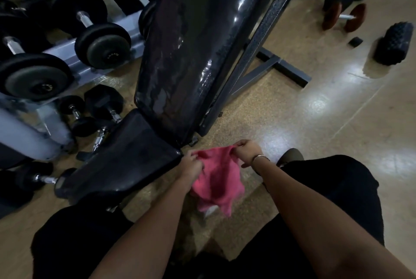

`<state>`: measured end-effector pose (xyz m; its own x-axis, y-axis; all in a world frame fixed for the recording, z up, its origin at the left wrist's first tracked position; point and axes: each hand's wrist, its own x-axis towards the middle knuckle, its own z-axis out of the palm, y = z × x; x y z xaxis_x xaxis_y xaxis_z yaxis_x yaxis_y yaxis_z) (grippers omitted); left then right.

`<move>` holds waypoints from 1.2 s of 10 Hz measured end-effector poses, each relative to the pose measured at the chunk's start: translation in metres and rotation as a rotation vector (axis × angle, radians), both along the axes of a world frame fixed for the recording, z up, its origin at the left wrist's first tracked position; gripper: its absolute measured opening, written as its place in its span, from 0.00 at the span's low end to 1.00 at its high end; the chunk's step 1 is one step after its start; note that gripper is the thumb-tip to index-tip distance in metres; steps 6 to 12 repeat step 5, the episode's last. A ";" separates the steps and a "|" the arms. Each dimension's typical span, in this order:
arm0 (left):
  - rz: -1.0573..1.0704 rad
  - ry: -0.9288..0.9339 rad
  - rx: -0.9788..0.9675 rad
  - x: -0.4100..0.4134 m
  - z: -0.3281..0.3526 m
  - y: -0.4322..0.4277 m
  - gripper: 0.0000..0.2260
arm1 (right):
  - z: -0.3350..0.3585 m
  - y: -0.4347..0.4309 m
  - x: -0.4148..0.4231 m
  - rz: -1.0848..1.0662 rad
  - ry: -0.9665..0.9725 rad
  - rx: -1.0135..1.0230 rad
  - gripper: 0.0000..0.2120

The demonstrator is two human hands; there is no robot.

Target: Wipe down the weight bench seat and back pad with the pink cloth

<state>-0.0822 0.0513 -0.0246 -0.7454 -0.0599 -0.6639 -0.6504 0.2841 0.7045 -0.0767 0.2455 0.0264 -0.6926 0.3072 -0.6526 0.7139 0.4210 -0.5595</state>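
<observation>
Both hands, left hand (193, 164) & right hand (247, 151), pinch the pink cloth (216, 179) by its top edge, spread in the air just beside the seat (117, 161). Looks like prep w/ the cloth; next, press it on the seat, then the wet-looking back pad (198, 42) beyond.

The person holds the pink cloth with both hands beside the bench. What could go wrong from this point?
1. The pink cloth hangs loose between the left hand and right hand; unfolded, it may wipe unevenly.
2. The back pad looks wet and streaked; streaks may remain.
3. Dumbbells lie on the floor beside the seat: a trip hazard.
</observation>
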 end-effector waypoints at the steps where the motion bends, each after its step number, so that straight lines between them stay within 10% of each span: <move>1: -0.009 0.043 0.103 -0.001 -0.008 0.000 0.29 | -0.013 0.000 -0.001 -0.050 0.062 -0.038 0.07; 3: -0.185 -0.007 0.138 0.004 -0.015 -0.009 0.52 | -0.018 -0.008 0.006 0.102 0.025 -0.097 0.37; 5: -0.383 0.004 -0.046 0.023 0.003 -0.009 0.25 | -0.029 -0.025 0.012 0.455 -0.031 0.166 0.21; 12: -0.383 0.004 -0.046 0.023 0.003 -0.009 0.25 | -0.029 -0.025 0.012 0.455 -0.031 0.166 0.21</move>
